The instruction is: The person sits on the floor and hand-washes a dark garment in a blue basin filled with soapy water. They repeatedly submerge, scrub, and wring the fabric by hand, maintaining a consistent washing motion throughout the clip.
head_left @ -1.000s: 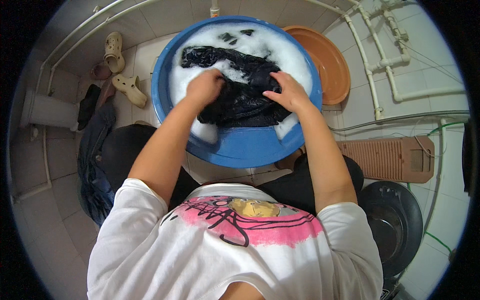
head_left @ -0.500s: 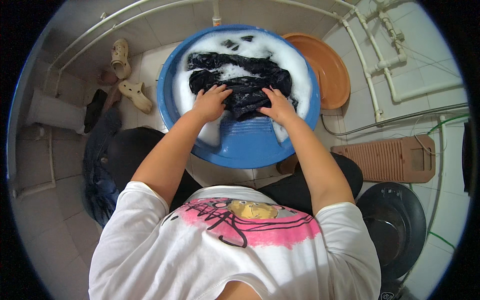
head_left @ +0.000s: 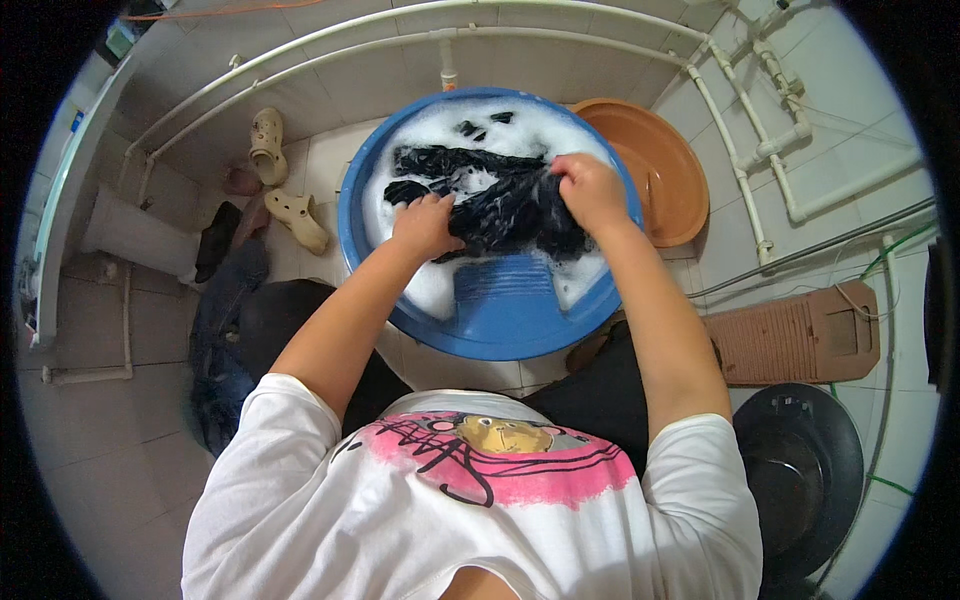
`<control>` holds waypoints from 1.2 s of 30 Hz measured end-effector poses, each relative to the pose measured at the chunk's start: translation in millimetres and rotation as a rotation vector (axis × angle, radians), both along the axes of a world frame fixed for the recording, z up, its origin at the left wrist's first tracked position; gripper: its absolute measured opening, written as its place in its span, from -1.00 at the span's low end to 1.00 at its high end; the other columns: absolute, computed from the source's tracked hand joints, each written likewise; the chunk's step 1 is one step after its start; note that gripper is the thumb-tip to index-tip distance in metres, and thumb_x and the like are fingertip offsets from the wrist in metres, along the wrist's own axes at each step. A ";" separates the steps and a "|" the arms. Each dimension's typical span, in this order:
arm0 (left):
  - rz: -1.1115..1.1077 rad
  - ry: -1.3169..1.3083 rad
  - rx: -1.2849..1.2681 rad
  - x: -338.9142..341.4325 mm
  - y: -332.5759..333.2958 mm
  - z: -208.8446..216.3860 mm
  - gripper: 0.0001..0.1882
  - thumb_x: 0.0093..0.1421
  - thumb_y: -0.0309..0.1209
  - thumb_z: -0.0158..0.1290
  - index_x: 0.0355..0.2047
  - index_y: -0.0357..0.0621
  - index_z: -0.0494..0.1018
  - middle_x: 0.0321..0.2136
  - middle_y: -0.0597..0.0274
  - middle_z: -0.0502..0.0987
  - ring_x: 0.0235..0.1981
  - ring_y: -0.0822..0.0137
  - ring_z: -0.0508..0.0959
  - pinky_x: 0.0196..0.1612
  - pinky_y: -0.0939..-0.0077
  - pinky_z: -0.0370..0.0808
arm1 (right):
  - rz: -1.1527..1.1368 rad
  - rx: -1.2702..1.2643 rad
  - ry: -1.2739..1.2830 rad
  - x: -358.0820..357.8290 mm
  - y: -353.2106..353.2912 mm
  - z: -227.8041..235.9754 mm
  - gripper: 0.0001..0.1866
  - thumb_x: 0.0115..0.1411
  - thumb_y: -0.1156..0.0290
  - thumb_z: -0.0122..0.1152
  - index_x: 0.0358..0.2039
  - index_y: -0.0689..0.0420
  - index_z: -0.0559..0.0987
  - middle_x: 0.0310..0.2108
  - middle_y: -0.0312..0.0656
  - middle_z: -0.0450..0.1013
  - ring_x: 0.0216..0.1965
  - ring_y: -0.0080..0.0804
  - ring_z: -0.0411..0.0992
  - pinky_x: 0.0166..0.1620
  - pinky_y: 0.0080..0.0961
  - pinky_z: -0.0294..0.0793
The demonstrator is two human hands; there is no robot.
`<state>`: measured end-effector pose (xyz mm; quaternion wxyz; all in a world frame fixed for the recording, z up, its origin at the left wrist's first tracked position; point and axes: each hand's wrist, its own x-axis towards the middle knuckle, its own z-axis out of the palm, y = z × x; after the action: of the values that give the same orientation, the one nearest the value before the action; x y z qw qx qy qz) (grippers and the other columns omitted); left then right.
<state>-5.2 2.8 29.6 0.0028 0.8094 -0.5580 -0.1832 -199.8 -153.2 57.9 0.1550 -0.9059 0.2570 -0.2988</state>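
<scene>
Under the suds: white suds [head_left: 428,292] hide the water and most of the floor of the blue basin [head_left: 478,346]; small dark patches poke through near its far rim, and whether they join the main bundle cannot be told.
Left hand: the left hand [head_left: 428,225] lies back-up on the cloth, left of the basin's middle, thumb held away from the fingers; whether the fingertips grip is hard to make out.
Right hand: the right hand [head_left: 592,192], inside the basin's right rim and well apart from the other, is clamped on a raised fold, its fingertips mostly out of sight.
Cut off: the orange basin [head_left: 672,185] is partly covered by the blue basin's right rim; the brown washboard [head_left: 762,342], to the right of the blue basin, has its near end hidden behind the right arm.
Dark cloth: the dark cloth [head_left: 500,212] sits in the middle of the blue basin, just beyond its ridged slope [head_left: 505,285]; black, wet-looking, bunched and creased, streaked with foam, with a white gap of suds between its folds. The kind of garment cannot be told.
Left of the basin: cream clogs [head_left: 298,222] and a dim heap of dark blue fabric [head_left: 222,345], partly behind the person's leg.
</scene>
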 end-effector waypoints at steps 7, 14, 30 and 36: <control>-0.170 -0.027 -0.357 -6.7 -42.8 -9.2 0.30 -0.53 -0.01 0.35 0.18 -0.20 -0.14 0.19 0.03 -0.05 0.18 -0.04 0.03 0.16 0.24 0.11 | 0.114 0.687 -0.927 18.5 32.3 90.8 -0.81 -0.13 0.71 -0.08 -0.49 0.24 0.46 -0.38 -0.10 0.47 -0.34 -0.37 0.43 -0.18 -0.53 0.40; -0.058 1.148 -0.801 -62.2 -74.2 -14.1 -0.46 0.13 -0.19 -0.08 0.10 -0.10 0.16 0.10 0.15 0.19 0.14 0.22 0.12 0.20 0.33 -0.03 | 0.444 1.227 -1.294 19.9 73.6 121.4 -0.75 -0.15 0.79 -0.21 -0.48 0.22 0.38 -0.37 -0.05 0.42 -0.28 -0.34 0.40 -0.09 -0.44 0.39; 0.579 1.984 -0.787 -1.0 -62.1 72.3 -0.71 0.07 -0.28 -0.06 -0.23 -0.13 0.44 -0.23 0.16 0.49 -0.14 0.18 0.44 -0.03 0.22 0.34 | -0.230 0.480 0.149 -30.2 -32.7 -2.2 -0.42 -0.13 0.38 0.13 -0.02 0.21 0.30 -0.05 0.11 0.26 0.00 -0.08 0.24 0.04 -0.36 0.22; 0.595 2.236 -0.830 -39.8 -41.5 115.8 -0.65 0.03 -0.21 -0.04 -0.24 -0.16 0.45 -0.20 0.13 0.47 -0.14 0.12 0.43 0.00 0.06 0.30 | 0.186 0.304 0.142 33.0 46.4 -29.8 -0.04 -0.18 -0.04 0.31 0.15 0.16 0.10 0.16 0.02 0.01 0.19 -0.11 -0.06 0.22 -0.35 -0.10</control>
<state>-44.9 -38.6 145.5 0.7784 0.2404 -0.0581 -0.5770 -166.8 -106.8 28.1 0.2986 -0.9107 0.2247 -0.1760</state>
